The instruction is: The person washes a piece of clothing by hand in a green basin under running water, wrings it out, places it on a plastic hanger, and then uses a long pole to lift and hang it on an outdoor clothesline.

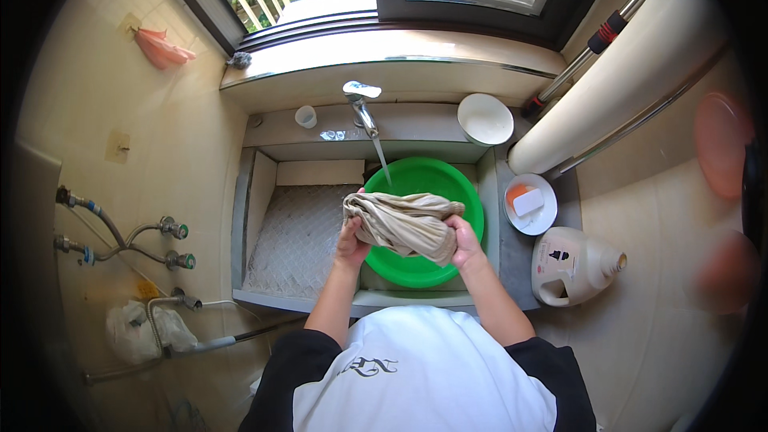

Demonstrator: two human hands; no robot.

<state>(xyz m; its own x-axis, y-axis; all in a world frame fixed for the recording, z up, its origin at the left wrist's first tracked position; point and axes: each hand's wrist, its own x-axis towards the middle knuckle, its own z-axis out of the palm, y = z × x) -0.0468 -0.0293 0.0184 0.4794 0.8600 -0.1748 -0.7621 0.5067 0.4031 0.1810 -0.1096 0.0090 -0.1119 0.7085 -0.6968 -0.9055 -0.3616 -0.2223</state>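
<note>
A bunched beige cloth garment (405, 222) is stretched between my two hands, above a green plastic basin (423, 177). My left hand (351, 240) grips its left end, and my right hand (465, 240) holds the gathered right end. The basin stands in the right part of the sink and is partly hidden by the cloth. Water runs from the chrome faucet (363, 111) into it, behind the garment. What lies at the bottom of the basin is hard to tell.
Left of the basin is a ridged washboard slab (294, 240). A white bowl (485, 120) and a small cup (306, 117) sit on the back ledge. To the right are a dish (522, 222) with soap (528, 202) and a detergent jug (573, 267). A thick white pipe (612, 66) slants nearby.
</note>
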